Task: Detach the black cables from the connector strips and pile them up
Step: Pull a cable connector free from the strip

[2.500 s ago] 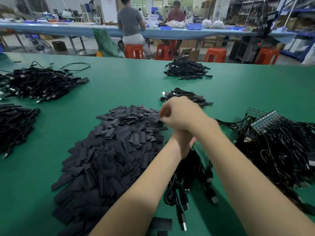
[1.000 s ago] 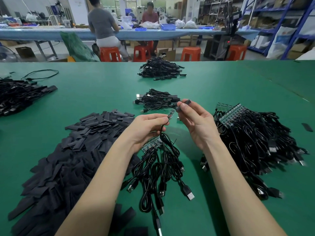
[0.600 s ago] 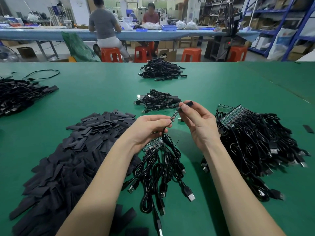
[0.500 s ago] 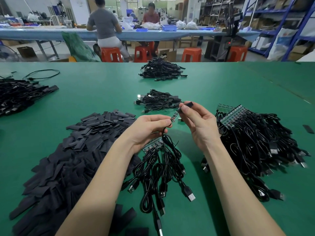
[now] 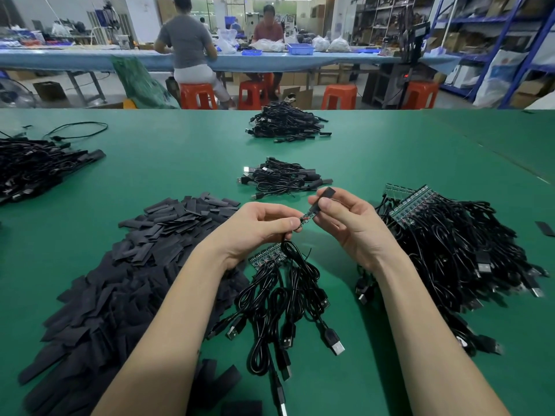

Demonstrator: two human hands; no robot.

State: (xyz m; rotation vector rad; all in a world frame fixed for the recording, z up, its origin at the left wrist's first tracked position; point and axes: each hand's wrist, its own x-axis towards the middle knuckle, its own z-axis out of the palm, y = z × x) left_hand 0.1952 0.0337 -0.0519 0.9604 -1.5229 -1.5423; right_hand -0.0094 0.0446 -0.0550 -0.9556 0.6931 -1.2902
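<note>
Left hand: the left hand (image 5: 264,225) pinched a thin black cable (image 5: 295,256) just behind its small green board end (image 5: 307,218), steadying it.
Right hand: the right hand (image 5: 350,219) pinched a flat black sleeve (image 5: 326,196) at the board's tip.
Strip: the green connector strip (image 5: 265,257) lay on the green worktop (image 5: 180,163) below, cables attached.

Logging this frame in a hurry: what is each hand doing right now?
Left hand: pinches the black cable just behind its small circuit board.
Right hand: pinches a black sleeve at the board's other end.
</note>
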